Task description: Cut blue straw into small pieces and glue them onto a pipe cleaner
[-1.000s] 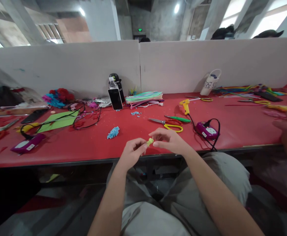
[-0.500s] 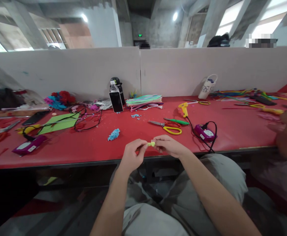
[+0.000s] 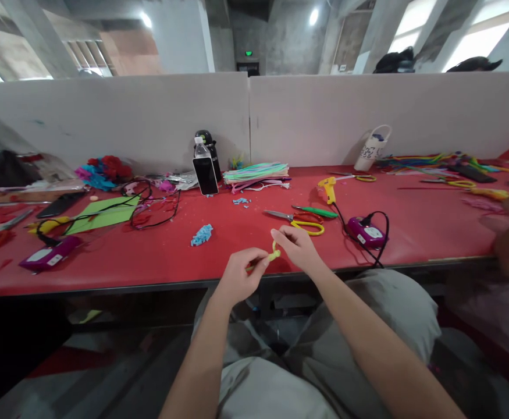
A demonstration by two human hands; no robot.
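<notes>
Your left hand (image 3: 242,272), fingers pinched closed, grips yellow-green piece (image 3: 275,255); right hand (image 3: 298,248) pinches its raised strand. Piece held at near edge of surface (image 3: 149,256), looks partly coiled, strand unwound. Remaining amount: can't tell.

Bright windows, dim floor
We see glare from ceiling lamps (image 3: 313,17), deep shade below the table (image 3: 232,203), and stretched edges.
</notes>
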